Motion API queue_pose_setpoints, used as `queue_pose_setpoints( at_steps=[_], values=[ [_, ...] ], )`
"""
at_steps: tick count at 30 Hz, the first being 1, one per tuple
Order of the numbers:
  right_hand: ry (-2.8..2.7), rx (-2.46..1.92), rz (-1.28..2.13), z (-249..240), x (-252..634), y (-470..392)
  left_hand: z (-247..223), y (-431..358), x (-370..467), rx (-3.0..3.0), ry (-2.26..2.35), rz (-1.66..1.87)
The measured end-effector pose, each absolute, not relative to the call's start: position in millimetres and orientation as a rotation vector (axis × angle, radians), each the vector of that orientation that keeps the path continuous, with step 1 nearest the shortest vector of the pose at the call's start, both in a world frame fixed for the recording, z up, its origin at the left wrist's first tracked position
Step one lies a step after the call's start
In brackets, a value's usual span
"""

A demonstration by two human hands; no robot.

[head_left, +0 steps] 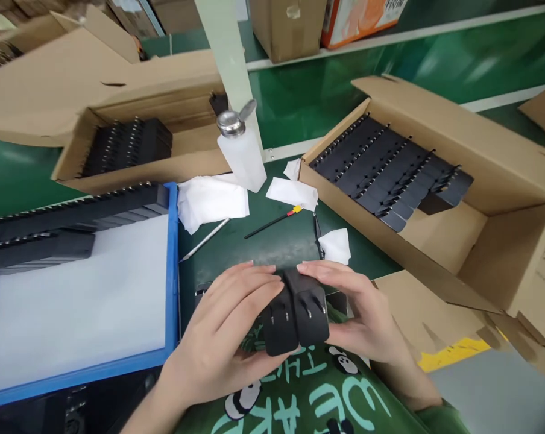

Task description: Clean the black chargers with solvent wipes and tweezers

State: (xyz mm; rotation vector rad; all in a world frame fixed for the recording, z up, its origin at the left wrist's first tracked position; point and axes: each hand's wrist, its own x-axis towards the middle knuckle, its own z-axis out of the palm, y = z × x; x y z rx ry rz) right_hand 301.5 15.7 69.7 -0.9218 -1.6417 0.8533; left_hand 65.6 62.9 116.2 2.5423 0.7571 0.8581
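Two black plug adapters with metal prongs are held side by side, touching, at the lower middle of the view. My left hand [227,325] is closed around the left adapter [279,328], fingers on top and thumb underneath. The right adapter [312,319] is gripped by my right hand [360,307], its fingers over the top edge and its thumb at the lower side. The prongs of both point toward me. Parts of both adapters are hidden by my fingers.
A blue-rimmed tray [172,271] with rows of adapters lies left. Cartons of adapters stand at back left [191,166] and right [345,205]. Between them are a pump bottle [243,158], white wipes [213,202], a white pen-like stick [204,240] and a black-and-yellow brush [272,223].
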Motion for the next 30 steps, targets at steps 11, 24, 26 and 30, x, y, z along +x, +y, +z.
queue_pose_setpoints(
  at_steps=[11, 24, 26, 30],
  values=[
    [-1.861, -0.712, 0.553, 109.8, 276.2, 20.6, 112.6, 59.2, 44.7, 2.275, 0.543, 1.320],
    [-1.876, -0.586, 0.533, 118.1, 257.0, 30.2, 132.6, 53.1, 29.5, 2.337, 0.613, 1.465],
    [-1.875, -0.570, 0.536, 119.2, 253.5, 31.5, 134.4, 50.8, 26.6, 2.341, 0.639, 1.452],
    [-1.854, -0.563, 0.552, 122.4, 247.5, 33.1, 137.0, 46.6, 21.6, 2.346, 0.673, 1.418]
  ],
)
